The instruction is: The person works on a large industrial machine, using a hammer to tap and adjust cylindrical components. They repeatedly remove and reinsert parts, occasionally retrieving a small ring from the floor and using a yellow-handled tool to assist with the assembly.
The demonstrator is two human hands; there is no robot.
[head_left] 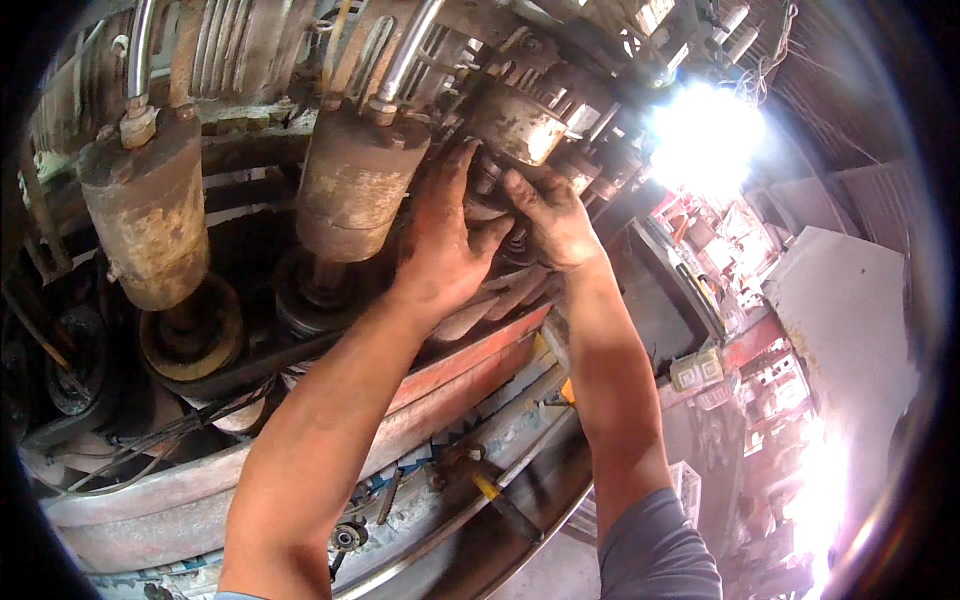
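Note:
Both my hands reach up under a greasy engine. My left hand (445, 240) presses its fingers against a small metal part (488, 182) beneath a rusty round housing (517, 126). My right hand (550, 215) grips the same spot from the right, fingers curled around the part. What exactly sits between the fingers is hidden by the hands. Two dirty cylindrical housings, one (355, 180) just left of my left hand and another (150, 215) farther left, hang down from the engine.
A chrome pipe (405, 55) runs into the nearer cylinder. Pulleys (195, 330) and a black belt sit below the cylinders. A red-orange frame rail (470, 365) crosses under my forearms. A screwdriver with a yellow handle (500, 500) lies lower down. Bright glare (705, 135) fills the upper right.

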